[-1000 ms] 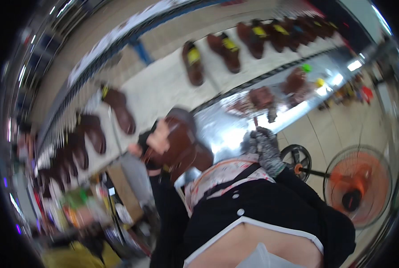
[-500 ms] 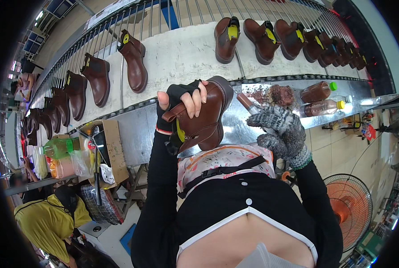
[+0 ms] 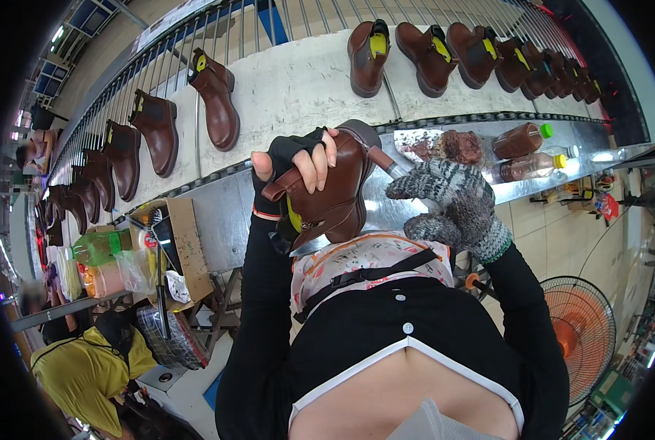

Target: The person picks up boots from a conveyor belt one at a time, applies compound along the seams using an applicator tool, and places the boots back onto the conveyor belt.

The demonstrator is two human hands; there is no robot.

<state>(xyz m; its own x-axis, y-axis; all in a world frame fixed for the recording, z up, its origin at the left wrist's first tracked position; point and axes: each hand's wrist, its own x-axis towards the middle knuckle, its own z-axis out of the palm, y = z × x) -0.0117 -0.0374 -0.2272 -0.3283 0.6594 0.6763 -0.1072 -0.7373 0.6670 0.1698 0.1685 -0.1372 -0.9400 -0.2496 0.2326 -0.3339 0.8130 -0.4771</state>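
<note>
My left hand (image 3: 296, 167), in a black fingerless glove, grips a brown ankle boot (image 3: 333, 192) held in front of my chest, sole pointing away. My right hand (image 3: 451, 199), in a grey knitted glove, holds a brush handle (image 3: 388, 164) whose tip rests against the boot near its sole. A brown-stained pad and brush (image 3: 451, 145) lie on the metal shelf (image 3: 225, 213) just beyond my right hand.
Several brown boots (image 3: 214, 99) stand on the white conveyor belt (image 3: 298, 81) beyond the shelf. Two bottles of brown liquid (image 3: 522, 154) lie at the right. A cardboard box (image 3: 181, 246) with bags sits left. An orange fan (image 3: 580, 334) stands on the floor. A person in yellow (image 3: 85, 374) sits lower left.
The view has swung from a blurred tilt to a steady look down. The boot came down from near my face to chest height, and my right hand has closed in on it with the brush.
</note>
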